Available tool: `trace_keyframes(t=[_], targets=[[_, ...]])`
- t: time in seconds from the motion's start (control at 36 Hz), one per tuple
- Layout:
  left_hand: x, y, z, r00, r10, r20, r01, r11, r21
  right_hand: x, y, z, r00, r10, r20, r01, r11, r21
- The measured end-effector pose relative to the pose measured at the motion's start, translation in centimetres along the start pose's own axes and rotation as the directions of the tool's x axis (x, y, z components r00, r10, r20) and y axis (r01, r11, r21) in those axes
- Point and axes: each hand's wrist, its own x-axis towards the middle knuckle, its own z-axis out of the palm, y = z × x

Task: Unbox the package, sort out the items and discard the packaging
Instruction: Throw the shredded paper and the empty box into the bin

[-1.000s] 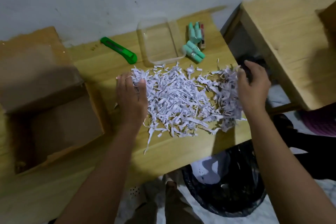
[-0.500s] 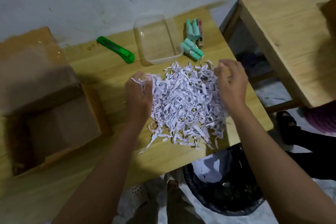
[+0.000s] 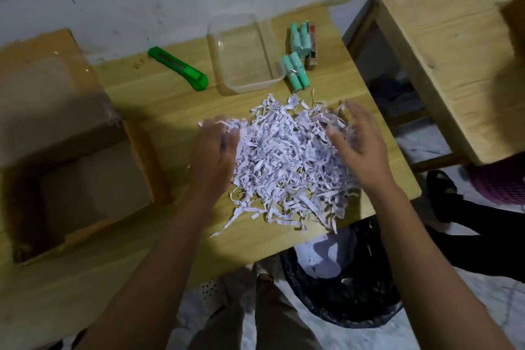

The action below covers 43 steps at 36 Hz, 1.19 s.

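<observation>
A heap of white shredded paper (image 3: 284, 162) lies on the wooden table (image 3: 170, 111). My left hand (image 3: 214, 159) presses against the heap's left side, fingers curled into the shreds. On the right side my right hand (image 3: 359, 148) cups the heap, fingers spread. An opened cardboard box (image 3: 65, 156) stands at the left of the table. Several mint green tubes (image 3: 295, 65) and a small red-and-brown box (image 3: 312, 45) lie at the back right, beside a clear plastic tray (image 3: 244, 51).
A green utility knife (image 3: 179, 68) lies at the back of the table. Below the table's front edge stands a bin with a black bag (image 3: 341, 281) holding white paper. Another wooden table (image 3: 454, 51) stands to the right, and a dark shoe (image 3: 441, 190) is on the floor.
Both hands have moved inward, pushing the spread shredded paper into a tighter, taller heap between them.
</observation>
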Motion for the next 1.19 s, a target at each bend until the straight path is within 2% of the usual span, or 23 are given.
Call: trace_keyframes(t=[0.08, 0.22, 0.36, 0.5, 0.72, 0.83, 0.97, 1.08, 1.14, 1.19], targets=[[-0.6, -1.7, -0.4, 0.999, -0.037, -0.015, 0.038, 0.993, 0.111, -3.1, 1.6, -1.0, 0.999, 0.042, -0.020, -0.043, 0.998, -0.043], [-1.9, -0.4, 1.0, 0.997, -0.061, 0.037, 0.057, 0.992, 0.111, -5.1, 2.9, -0.7, 0.987, 0.024, 0.157, -0.004, 0.992, -0.127], [-1.6, 0.9, 3.2, 0.993, -0.051, 0.110, 0.059, 0.995, -0.075, -3.4, 1.9, 0.4, 0.962, -0.019, 0.274, 0.066, 0.985, -0.161], [-1.3, 3.1, 5.2, 0.978, 0.015, 0.206, 0.040, 0.965, -0.259, -1.6, 0.4, 2.3, 0.930, -0.114, 0.350, 0.153, 0.984, -0.087], [-0.5, 4.8, 5.6, 0.947, 0.014, 0.320, 0.145, 0.872, -0.468, -0.8, -0.3, 3.8, 0.925, -0.120, 0.360, 0.099, 0.992, 0.078], [-0.6, 5.7, 5.6, 0.941, -0.008, 0.339, 0.197, 0.828, -0.525, -1.4, 0.0, 4.5, 0.950, -0.060, 0.306, 0.025, 0.993, 0.117], [-1.5, 6.9, 5.9, 0.928, 0.032, 0.371, 0.200, 0.798, -0.569, -3.6, -0.5, 4.0, 0.985, -0.062, 0.162, 0.025, 0.975, 0.223], [-2.9, 7.6, 6.5, 0.912, 0.085, 0.401, 0.173, 0.807, -0.565, -5.6, 0.8, 2.8, 0.997, -0.001, 0.075, -0.017, 0.972, 0.234], [-3.9, 8.5, 7.0, 0.904, 0.105, 0.414, 0.131, 0.855, -0.502, -6.8, 1.5, 1.5, 0.999, 0.037, 0.021, -0.041, 0.975, 0.218], [-5.1, 10.2, 7.8, 0.884, 0.126, 0.451, 0.155, 0.830, -0.535, -8.1, 2.1, 0.0, 0.997, 0.064, -0.041, -0.054, 0.978, 0.201]])
